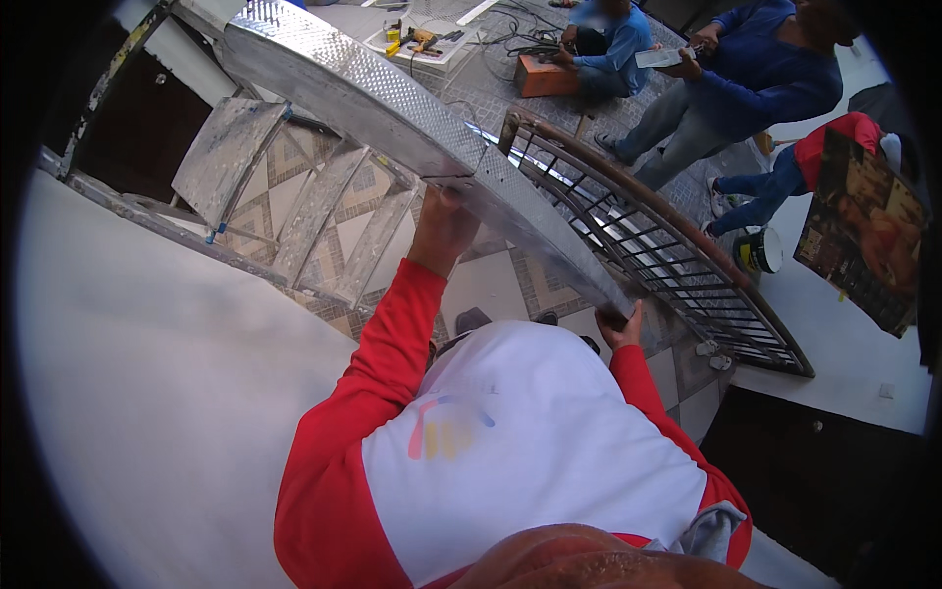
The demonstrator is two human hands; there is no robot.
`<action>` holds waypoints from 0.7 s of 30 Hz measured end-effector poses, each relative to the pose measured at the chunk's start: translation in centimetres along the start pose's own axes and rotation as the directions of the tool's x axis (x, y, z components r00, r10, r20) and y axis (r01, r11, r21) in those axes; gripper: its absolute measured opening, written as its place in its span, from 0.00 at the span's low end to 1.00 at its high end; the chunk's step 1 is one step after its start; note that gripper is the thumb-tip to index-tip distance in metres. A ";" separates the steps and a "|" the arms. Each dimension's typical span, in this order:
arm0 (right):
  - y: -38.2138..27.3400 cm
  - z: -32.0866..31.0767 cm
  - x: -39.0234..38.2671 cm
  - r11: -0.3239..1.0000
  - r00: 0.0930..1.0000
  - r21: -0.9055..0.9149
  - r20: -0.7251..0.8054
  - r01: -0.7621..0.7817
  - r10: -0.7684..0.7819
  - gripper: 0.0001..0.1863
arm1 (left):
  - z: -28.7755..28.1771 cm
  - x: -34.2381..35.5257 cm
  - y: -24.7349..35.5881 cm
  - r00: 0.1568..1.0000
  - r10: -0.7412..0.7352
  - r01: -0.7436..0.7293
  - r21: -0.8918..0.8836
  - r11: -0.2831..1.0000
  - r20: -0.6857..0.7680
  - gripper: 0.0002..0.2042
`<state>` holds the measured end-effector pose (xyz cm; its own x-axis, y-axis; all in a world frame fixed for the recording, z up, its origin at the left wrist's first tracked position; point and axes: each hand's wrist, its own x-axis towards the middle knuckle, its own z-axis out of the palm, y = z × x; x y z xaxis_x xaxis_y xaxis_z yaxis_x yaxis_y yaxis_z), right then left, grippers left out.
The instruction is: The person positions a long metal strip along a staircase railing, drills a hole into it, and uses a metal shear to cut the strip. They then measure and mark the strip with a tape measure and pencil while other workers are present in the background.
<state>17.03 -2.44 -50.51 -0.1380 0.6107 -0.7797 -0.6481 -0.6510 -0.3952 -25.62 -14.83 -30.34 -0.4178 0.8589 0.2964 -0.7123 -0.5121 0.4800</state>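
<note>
A long silver metal piece with a dimpled top runs diagonally across the head view, from upper left down to centre right. My left hand is closed on its lower edge at the middle, fingers partly hidden behind the metal. My right hand grips its lower right end, with the thumb showing alongside. The piece is held above the tiled floor, in front of my body, beside a dark railing with a brown handrail.
A paint-spattered stepladder stands at left by a white wall. Beyond the railing are three people, tools, cables, an orange box and a bucket. A picture board is at right.
</note>
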 end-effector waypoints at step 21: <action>-2.7 33.0 -24.8 -0.154 0.048 -0.063 0.994 0.986 -0.097 0.25 | 6.7 7.9 -3.4 0.974 -0.130 0.068 0.309 0.949 0.185 0.41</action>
<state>-2.55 -0.99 -14.08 -0.6882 0.5408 0.4836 0.0108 0.6741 -0.7385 -22.72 -6.40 -24.14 -0.2096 0.9014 0.3789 -0.5298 -0.4304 0.7308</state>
